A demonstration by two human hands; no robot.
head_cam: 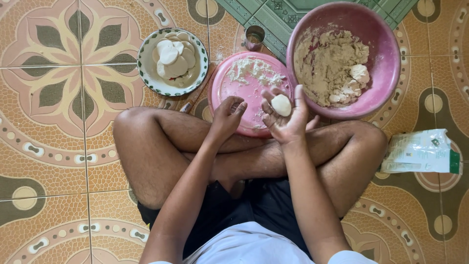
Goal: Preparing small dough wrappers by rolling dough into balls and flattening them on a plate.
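Note:
I sit cross-legged on a patterned tile floor. My right hand (288,115) is palm up and cradles a small round ball of white dough (281,104). My left hand (227,115) hovers just left of it with fingers curled, holding nothing that I can see. Both hands are above the near rim of a pink floured plate (224,93). A large pink bowl (386,54) at the upper right holds a crumbly mass of dough (327,63). A white plate with a green rim (146,73) at the upper left carries several flattened dough discs (172,59).
A small metal cup (254,37) stands behind the pink plate. A slim stick-like utensil (191,101) lies between the two plates. A white and green flour bag (421,151) lies on the floor by my right knee. A green mat (273,14) lies at the top.

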